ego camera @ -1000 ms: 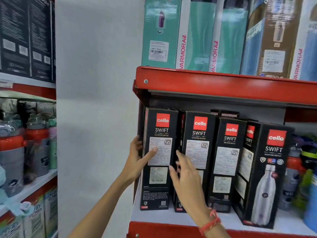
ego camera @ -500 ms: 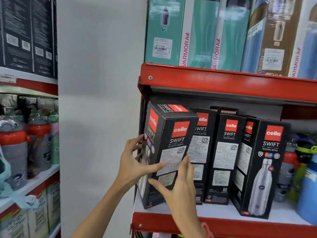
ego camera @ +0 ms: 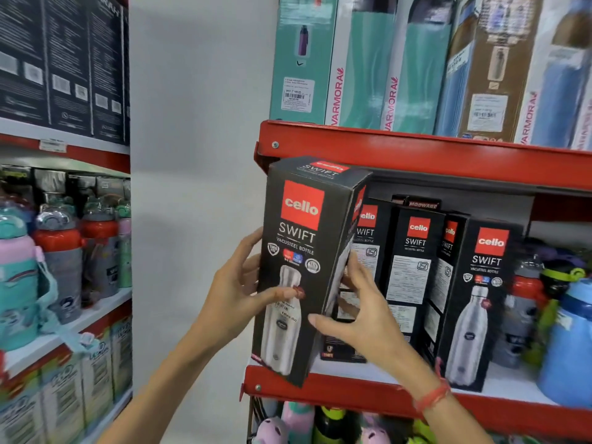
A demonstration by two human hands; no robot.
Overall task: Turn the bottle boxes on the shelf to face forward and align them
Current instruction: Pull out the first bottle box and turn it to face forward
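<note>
A black Cello Swift bottle box (ego camera: 301, 238) is tilted at the left end of the red shelf (ego camera: 352, 394), its bottle-picture face toward me and its lower corner over the shelf's front edge. My left hand (ego camera: 237, 293) grips its left side, thumb across the front. My right hand (ego camera: 362, 315) holds its right edge. Behind it stand more black Cello boxes: two show label sides (ego camera: 413, 270), and the rightmost box (ego camera: 480, 302) shows its bottle picture.
Loose bottles (ego camera: 563, 322) stand at the right end of the same shelf. Teal and blue boxes (ego camera: 368, 65) fill the shelf above. A white pillar (ego camera: 198, 155) separates a left rack with bottles (ego camera: 61, 245) and dark boxes.
The leftmost box has been pulled forward and turned from its label side to its bottle-picture face, both hands turning with it. It now sits tilted, nearer to me.
</note>
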